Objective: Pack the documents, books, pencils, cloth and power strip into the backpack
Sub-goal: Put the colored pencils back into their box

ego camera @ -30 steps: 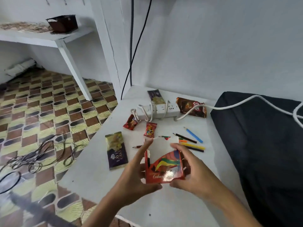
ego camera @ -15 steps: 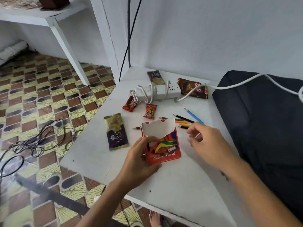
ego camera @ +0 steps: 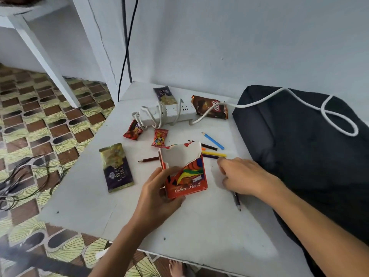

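White table (ego camera: pixel 199 222), set against a wall.

Left hand (ego camera: pixel 157 194): grips a red pencil box (ego camera: pixel 184 172), torn open at the top, held upright just above the table.

Right hand (ego camera: pixel 245 177): fingers curled round a dark pencil (ego camera: pixel 237 200), whose tip shows below the palm; the hand rests on the table just right of the box.

Loose pencils: a blue pencil (ego camera: pixel 212 140), a yellow pencil (ego camera: pixel 213 153) and a brown pencil (ego camera: pixel 148 159), all lying on the table behind the box.

Power strip (ego camera: pixel 169 114): white, at the back of the table, its cord (ego camera: pixel 279 92) wound round it and trailing right across the backpack.

Backpack (ego camera: pixel 309 156): black, at the table's right edge.

Snacks: a cake packet (ego camera: pixel 116 166) left of the box; small wrappers (ego camera: pixel 159 137) near the strip.
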`<state>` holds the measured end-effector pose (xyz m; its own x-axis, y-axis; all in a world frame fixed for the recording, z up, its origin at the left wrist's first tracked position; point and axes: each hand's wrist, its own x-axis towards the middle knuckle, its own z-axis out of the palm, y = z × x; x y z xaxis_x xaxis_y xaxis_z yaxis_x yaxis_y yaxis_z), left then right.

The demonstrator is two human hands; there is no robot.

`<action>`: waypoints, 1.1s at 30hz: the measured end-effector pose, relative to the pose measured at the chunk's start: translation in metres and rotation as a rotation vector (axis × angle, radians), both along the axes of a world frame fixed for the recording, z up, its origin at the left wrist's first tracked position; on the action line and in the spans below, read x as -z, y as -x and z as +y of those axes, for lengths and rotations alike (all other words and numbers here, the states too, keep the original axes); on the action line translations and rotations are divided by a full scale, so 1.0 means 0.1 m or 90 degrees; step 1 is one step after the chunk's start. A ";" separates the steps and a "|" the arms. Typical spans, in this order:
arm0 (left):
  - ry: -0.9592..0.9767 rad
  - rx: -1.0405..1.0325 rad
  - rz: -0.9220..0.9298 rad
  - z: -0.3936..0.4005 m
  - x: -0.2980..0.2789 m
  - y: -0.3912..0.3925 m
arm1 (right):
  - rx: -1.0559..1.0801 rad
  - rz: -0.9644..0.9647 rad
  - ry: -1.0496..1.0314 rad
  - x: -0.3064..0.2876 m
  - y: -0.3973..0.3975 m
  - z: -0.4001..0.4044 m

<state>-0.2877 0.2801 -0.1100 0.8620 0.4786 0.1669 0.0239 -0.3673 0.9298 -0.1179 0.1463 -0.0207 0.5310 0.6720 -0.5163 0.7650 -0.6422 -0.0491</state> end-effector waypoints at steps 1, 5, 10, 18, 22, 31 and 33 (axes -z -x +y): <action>0.004 -0.002 0.000 0.00 0.00 0.00 | 0.021 0.034 -0.054 0.01 -0.04 0.00; 0.011 -0.026 -0.003 -0.03 0.03 -0.02 | 0.194 0.163 -0.397 0.04 -0.17 0.07; 0.018 -0.047 -0.012 -0.06 0.03 -0.05 | 0.472 0.657 -0.681 0.02 -0.14 0.15; 0.004 -0.057 -0.026 -0.06 0.04 -0.06 | 0.460 0.795 -0.700 0.09 -0.03 0.29; 0.012 -0.059 -0.028 -0.04 0.05 -0.08 | 0.421 0.735 -0.695 0.14 -0.01 0.32; -0.007 -0.047 -0.007 -0.02 0.05 -0.09 | 0.344 0.549 -0.710 0.09 0.00 0.32; -0.030 -0.047 -0.005 -0.01 0.05 -0.08 | 0.331 0.512 -0.721 0.08 0.00 0.34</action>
